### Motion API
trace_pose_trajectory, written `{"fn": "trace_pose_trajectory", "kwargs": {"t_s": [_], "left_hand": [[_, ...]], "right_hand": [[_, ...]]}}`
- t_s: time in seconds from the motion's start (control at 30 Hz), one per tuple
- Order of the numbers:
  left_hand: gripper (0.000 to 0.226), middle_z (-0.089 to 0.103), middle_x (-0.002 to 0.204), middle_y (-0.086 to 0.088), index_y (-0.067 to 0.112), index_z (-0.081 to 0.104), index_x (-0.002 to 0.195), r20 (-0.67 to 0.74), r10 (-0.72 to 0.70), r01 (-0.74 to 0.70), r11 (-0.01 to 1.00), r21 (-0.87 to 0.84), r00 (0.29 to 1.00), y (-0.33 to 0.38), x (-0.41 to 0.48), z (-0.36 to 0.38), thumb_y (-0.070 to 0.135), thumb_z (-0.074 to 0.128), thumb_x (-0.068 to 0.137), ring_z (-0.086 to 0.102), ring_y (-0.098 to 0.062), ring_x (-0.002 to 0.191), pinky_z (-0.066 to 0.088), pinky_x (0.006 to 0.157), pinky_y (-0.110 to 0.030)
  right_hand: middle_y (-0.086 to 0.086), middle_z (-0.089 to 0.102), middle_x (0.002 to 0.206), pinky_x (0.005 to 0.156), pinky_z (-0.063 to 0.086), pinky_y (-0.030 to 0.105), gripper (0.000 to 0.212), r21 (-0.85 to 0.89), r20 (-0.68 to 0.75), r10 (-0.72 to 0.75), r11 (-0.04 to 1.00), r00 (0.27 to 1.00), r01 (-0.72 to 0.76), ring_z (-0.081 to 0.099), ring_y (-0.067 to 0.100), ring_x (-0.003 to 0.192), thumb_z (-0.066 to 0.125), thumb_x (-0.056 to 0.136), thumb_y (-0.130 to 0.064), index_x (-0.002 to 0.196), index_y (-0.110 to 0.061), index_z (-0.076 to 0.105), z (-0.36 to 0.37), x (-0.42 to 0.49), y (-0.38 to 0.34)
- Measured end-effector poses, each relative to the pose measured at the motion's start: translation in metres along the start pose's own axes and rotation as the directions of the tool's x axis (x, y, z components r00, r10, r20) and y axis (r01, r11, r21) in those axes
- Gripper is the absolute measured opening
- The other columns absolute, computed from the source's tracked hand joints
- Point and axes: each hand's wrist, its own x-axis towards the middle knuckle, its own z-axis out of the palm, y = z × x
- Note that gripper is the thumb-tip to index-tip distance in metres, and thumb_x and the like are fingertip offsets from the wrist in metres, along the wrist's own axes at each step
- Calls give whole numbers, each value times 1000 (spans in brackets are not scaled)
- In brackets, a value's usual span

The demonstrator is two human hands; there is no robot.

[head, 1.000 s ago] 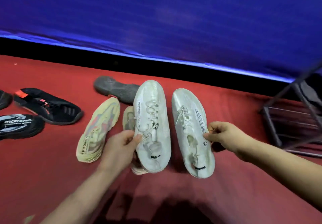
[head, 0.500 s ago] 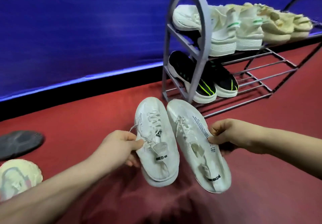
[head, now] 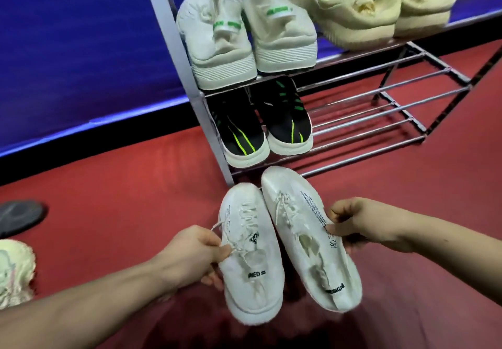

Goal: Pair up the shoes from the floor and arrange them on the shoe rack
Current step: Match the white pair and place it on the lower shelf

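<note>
I hold a pair of white lace-up sneakers side by side above the red floor, toes pointing at the rack. My left hand (head: 191,257) grips the left white sneaker (head: 251,272) at its side. My right hand (head: 361,223) pinches the outer edge of the right white sneaker (head: 307,229). Just beyond the toes stands the grey metal shoe rack (head: 380,99). Its upper shelf carries a white pair with green tabs (head: 244,33) and a pale yellow pair (head: 372,4). A black pair with green stripes (head: 260,128) sits at the left of the lower shelf.
The lower shelf's bars to the right of the black pair are bare. On the red floor at far left lie a dark grey shoe (head: 19,217) and a pale yellow-green shoe (head: 13,272). A blue wall (head: 81,50) runs behind the rack.
My view swung right from the loose shoes on the floor to the rack. Both hands carried the white pair along, and the rack is now much closer to the toes.
</note>
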Motion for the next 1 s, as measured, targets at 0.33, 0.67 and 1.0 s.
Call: {"fn": "trace_pose_trajectory", "kwargs": {"t_s": [0.33,0.67,1.0], "left_hand": [[39,57,61,-12,1,57,65,-380,255,-110,925,364,889,10,71,63,30,55,92,49,-26,59,44,65,-36],[13,70,78,-4,19,64,76,-509,-72,-26,983,-183,858,-12,133,87,20,60,88,62,-22,75,51,77,-36],[7,66,88,-21,4,56,86,-307,-354,50,722,-690,883,-13,136,113,6,55,92,68,-33,64,59,52,-25]], "right_hand": [[5,53,58,45,43,20,26,84,-71,-133,987,989,138,50,15,50,53,93,0,69,-8,46,-64,86,25],[8,57,64,54,46,32,18,68,-402,-70,992,913,106,54,22,54,62,88,-11,73,-13,53,-42,140,55],[13,67,86,64,60,46,18,183,-445,85,983,892,-3,70,37,61,59,88,-16,102,-19,49,1,132,76]]}}
